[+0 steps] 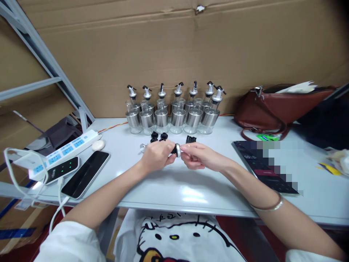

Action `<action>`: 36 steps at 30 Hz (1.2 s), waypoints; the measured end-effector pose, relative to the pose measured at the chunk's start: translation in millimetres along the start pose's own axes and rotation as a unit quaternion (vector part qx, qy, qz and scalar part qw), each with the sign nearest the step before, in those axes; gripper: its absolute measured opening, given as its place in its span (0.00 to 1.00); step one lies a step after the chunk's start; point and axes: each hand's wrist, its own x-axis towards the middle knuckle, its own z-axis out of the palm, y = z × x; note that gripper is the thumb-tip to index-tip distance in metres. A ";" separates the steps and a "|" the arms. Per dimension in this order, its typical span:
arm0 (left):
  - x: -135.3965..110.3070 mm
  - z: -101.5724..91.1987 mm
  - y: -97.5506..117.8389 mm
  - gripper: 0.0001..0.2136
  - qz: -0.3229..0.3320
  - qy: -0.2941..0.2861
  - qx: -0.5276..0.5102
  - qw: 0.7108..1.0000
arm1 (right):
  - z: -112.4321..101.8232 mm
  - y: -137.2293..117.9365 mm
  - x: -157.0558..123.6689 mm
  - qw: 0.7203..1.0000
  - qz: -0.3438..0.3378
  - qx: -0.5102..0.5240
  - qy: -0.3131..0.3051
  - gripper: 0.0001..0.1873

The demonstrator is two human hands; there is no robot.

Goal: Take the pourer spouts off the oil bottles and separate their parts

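Both my hands meet over the middle of the white table (174, 189). My left hand (156, 155) is closed in a pinch on a small black and silver cap piece (176, 150). My right hand (196, 157) pinches the same piece from the other side. Just behind my hands lie a few loose black stoppers (159, 137) and a small pile of black parts (191, 139). Further back stands a row of several glass bottles with steel bands and pourer tops (174, 112).
At the left lie a white power strip (64, 150), a power bank (60, 169), a black phone (85, 174) and a small white oval object (98, 145). A brown leather bag (275, 105) and a dark tablet (265, 167) sit at the right. Cardboard forms the back wall.
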 end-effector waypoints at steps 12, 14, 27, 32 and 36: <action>8.2 -16.9 -9.4 0.26 0.031 0.035 0.003 0.999 | 17.3 6.8 5.7 0.993 -0.112 -0.024 0.019 0.21; 8.5 -19.9 -10.0 0.27 0.033 0.036 0.019 0.999 | 21.6 6.3 4.1 0.989 -0.128 -0.071 0.031 0.20; 9.3 -20.0 1.4 0.23 -0.049 0.075 -0.040 0.995 | 4.0 -10.3 0.8 0.467 -0.394 -0.770 0.184 0.16; 9.8 -20.0 -1.6 0.22 -0.039 0.057 -0.101 0.993 | 0.9 -11.6 -1.2 0.377 -0.429 -0.796 0.201 0.13; 11.7 -21.7 -7.1 0.21 0.022 0.069 -0.034 0.997 | -1.3 -7.7 -1.6 0.510 -0.403 -0.730 0.212 0.19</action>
